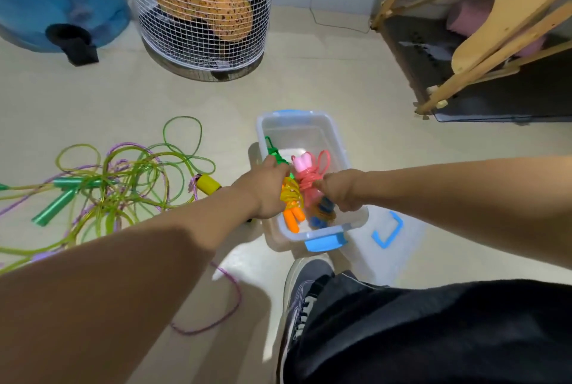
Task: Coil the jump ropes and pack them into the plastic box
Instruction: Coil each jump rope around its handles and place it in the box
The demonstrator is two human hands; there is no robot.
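Nearest me: dark trouser leg and sneaker (305, 297) planted just near of the plastic box (335, 136), presumably so I can crouch close over it. Box lid (387, 230) lies flat on the floor at the box's near right, off so the opening stays free.

Box sits mid-floor, long axis running near to far. Inside, near end: orange coiled rope (292, 207) on the left, blue coiled rope (322, 213) on the right, handles pointing toward me. Far end of the box is bare.

Left hand (266, 188) over the left rim, fingers curled round a green rope bundle (275, 153) that sticks out on the far side. Right hand (339, 190) over the middle, fingers clamped on the pink coiled rope (309, 176). Judgement: both bundles kept gripped so the wraps do not spring loose while being seated.

Left of the box: tangle of loose ropes (123, 179) on the floor, green, yellow-green and purple, not yet coiled; yellow handle (208, 183) near the box.

Far: wire mesh basket (201, 12), blue water jug (58, 0), wooden frame (495, 31).
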